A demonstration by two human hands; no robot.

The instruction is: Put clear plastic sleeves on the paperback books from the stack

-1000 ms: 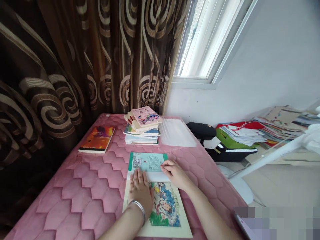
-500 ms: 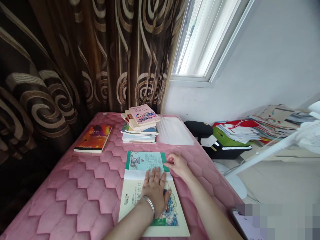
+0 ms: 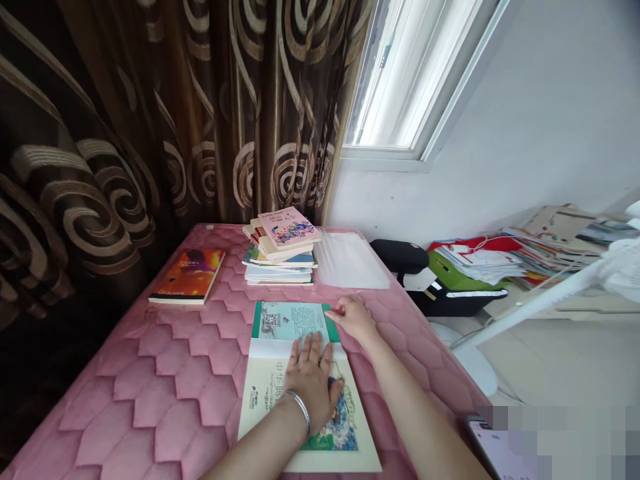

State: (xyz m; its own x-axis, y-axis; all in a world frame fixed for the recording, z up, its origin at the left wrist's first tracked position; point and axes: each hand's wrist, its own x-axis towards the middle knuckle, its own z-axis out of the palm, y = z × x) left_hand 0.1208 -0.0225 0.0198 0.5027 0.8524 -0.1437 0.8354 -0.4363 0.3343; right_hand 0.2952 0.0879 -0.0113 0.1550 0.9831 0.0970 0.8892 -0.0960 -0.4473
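Observation:
An open picture book [image 3: 265,427] lies in front of me, its cream title page with a colourful picture nearest. Beyond the page is the pale blue and green inside cover [image 3: 300,317], folded out flat with a printed square code and small text. My left hand [image 3: 311,385], with a silver bangle at the wrist, rests flat on the page, fingers spread toward the fold. My right hand [image 3: 353,317] is closed, its thumb and forefinger tips together at the cover's right edge. Whether anything is pinched between them is hidden.
A pink quilted mattress [image 3: 120,387] bears everything. An orange book [image 3: 190,275] lies left; a book stack [image 3: 280,257] stands at the back beside a clear plastic sheet [image 3: 353,260]. A phone [image 3: 495,443] is at lower right, a white fan [image 3: 475,347] beyond the edge.
My right hand has shifted slightly farther away along the cover's right edge, its fingertips a little more to the left. My left hand stays on the page.

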